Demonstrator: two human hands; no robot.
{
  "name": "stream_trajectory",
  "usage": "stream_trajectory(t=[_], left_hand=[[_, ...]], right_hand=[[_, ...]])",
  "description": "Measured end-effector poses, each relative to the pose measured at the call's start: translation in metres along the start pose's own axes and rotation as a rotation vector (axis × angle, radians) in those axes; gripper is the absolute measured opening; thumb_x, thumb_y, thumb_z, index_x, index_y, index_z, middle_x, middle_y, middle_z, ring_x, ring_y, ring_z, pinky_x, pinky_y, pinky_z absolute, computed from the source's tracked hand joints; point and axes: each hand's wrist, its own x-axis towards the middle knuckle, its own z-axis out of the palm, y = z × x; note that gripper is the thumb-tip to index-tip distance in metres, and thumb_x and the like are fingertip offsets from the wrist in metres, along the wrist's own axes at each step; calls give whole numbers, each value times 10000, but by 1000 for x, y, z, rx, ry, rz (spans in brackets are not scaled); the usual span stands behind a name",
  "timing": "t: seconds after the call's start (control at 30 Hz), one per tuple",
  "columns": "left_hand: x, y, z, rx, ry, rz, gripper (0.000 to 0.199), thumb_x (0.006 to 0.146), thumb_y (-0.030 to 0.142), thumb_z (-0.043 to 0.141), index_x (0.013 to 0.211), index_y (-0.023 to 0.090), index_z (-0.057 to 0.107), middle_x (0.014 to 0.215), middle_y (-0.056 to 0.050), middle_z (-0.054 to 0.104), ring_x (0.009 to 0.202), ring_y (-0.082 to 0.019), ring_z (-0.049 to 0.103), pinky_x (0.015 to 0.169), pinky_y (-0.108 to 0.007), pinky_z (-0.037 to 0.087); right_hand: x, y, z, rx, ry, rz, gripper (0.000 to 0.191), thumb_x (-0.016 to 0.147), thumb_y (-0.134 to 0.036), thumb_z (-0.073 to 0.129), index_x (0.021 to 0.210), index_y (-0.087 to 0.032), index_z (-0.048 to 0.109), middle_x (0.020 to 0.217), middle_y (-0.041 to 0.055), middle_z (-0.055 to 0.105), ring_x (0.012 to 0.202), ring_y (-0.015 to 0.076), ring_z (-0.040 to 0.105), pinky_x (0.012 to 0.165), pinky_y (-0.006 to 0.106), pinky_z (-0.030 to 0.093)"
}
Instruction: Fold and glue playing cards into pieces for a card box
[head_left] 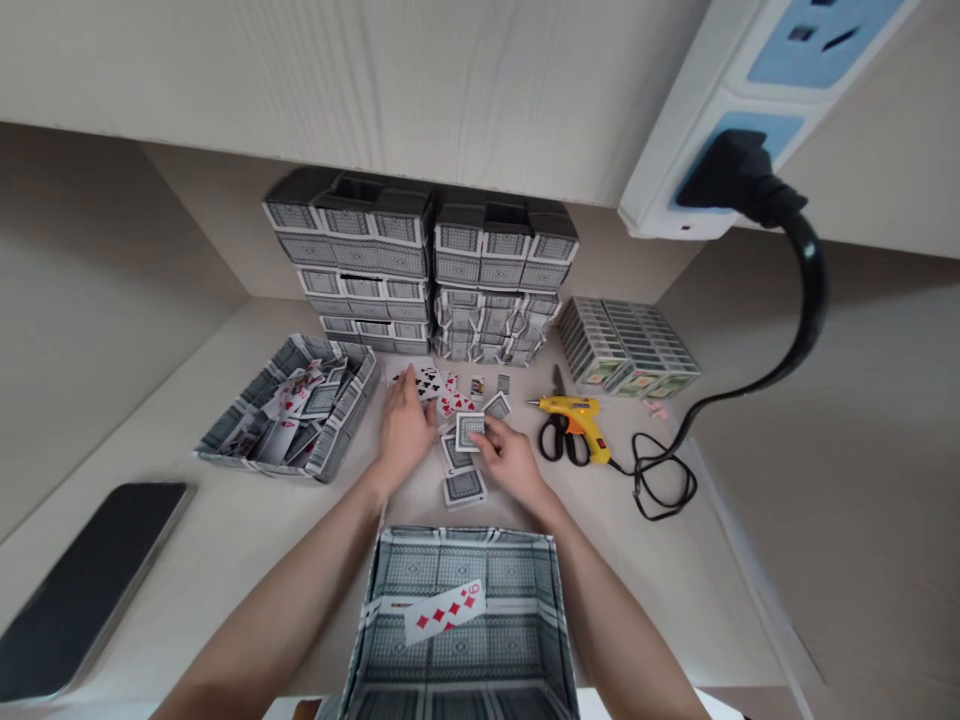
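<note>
My right hand [511, 458] pinches a playing card [469, 430] by its right edge, its patterned grey back facing up. Several cards [457, 456] lie partly beneath it, and a small stack of cards [465, 487] sits nearer to me. My left hand [403, 432] rests with fingers stretched out at the edge of some face-up cards [429, 382], thumb apart. Close to me stands an open box built from playing cards [435, 565], holding a cut strip of a six of diamonds [446, 612].
A card-built tray [337, 440] full of loose cards is at left, near a phone [90, 580]. Stacked card boxes [360, 245] line the back beside packaged decks [630, 345]. Right are scissors [562, 440], a yellow glue gun [581, 420] and its cord [720, 395] running to a power strip [697, 170].
</note>
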Motion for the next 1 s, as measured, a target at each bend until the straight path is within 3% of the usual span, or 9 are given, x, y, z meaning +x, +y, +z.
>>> stream_trajectory(t=[0.1, 0.2, 0.33, 0.43, 0.5, 0.6, 0.7, 0.93, 1.0], left_hand=[[-1, -1, 3, 99, -45, 22, 485, 817, 225, 448, 1271, 73, 367, 1231, -201, 497, 1150, -281, 459, 940, -424, 373], [0, 0, 1, 150, -43, 58, 339, 849, 246, 409, 1138, 98, 507, 1132, -180, 573, 1052, -265, 536, 879, -387, 414], [-2, 2, -6, 74, 107, 54, 276, 876, 260, 371, 999, 134, 584, 937, -118, 659, 856, -209, 617, 756, -316, 454], [-8, 5, -7, -23, 270, 97, 232, 867, 256, 406, 921, 147, 604, 830, -79, 680, 726, -159, 630, 683, -258, 454], [-14, 9, -5, -56, 282, 188, 202, 854, 256, 439, 862, 154, 613, 740, -53, 681, 627, -129, 622, 625, -225, 446], [-20, 15, -1, -109, 169, 378, 182, 842, 272, 465, 847, 159, 608, 659, -23, 672, 538, -107, 602, 560, -204, 433], [-21, 19, -1, -205, 46, 484, 204, 833, 326, 476, 874, 160, 588, 680, -21, 676, 542, -108, 605, 535, -204, 437], [-21, 25, -14, -371, -174, 519, 315, 752, 396, 550, 965, 164, 551, 721, -25, 653, 594, -126, 600, 581, -244, 469], [-22, 26, -16, -421, -203, 552, 327, 737, 372, 568, 987, 163, 547, 805, -51, 657, 708, -153, 619, 661, -274, 486]], right_hand=[[-1, -3, -2, -63, 74, 8, 521, 775, -452, 512, 1181, -125, 522, 410, -60, 460, 375, 111, 384, 438, 222, 310], [-3, -3, -2, -78, 112, -32, 477, 791, -462, 492, 1137, -141, 556, 397, -68, 428, 367, 107, 372, 434, 223, 311], [-5, -3, 0, -37, 153, -95, 412, 806, -425, 488, 1112, -164, 576, 456, -51, 477, 408, 108, 418, 463, 224, 364], [-5, -6, 0, 35, 198, -177, 438, 783, -386, 534, 1181, -203, 530, 743, 20, 629, 540, 118, 516, 543, 235, 445], [-6, -8, -2, 47, 212, -239, 500, 760, -368, 570, 1235, -238, 482, 1055, 69, 604, 673, 135, 567, 614, 256, 484], [-5, -10, -5, 11, 179, -336, 609, 729, -348, 611, 1296, -263, 408, 1302, 72, 449, 983, 196, 550, 808, 314, 481], [-4, -8, -6, -33, 135, -384, 644, 722, -308, 610, 1318, -254, 373, 1296, 65, 458, 1162, 215, 443, 967, 363, 387], [-7, -4, -3, -86, 116, -381, 674, 658, -247, 628, 1292, -214, 402, 1223, 100, 500, 1111, 218, 483, 928, 357, 422], [-6, -4, -2, -38, 156, -368, 628, 646, -283, 656, 1236, -197, 461, 1174, 108, 532, 1076, 224, 503, 914, 360, 427]])
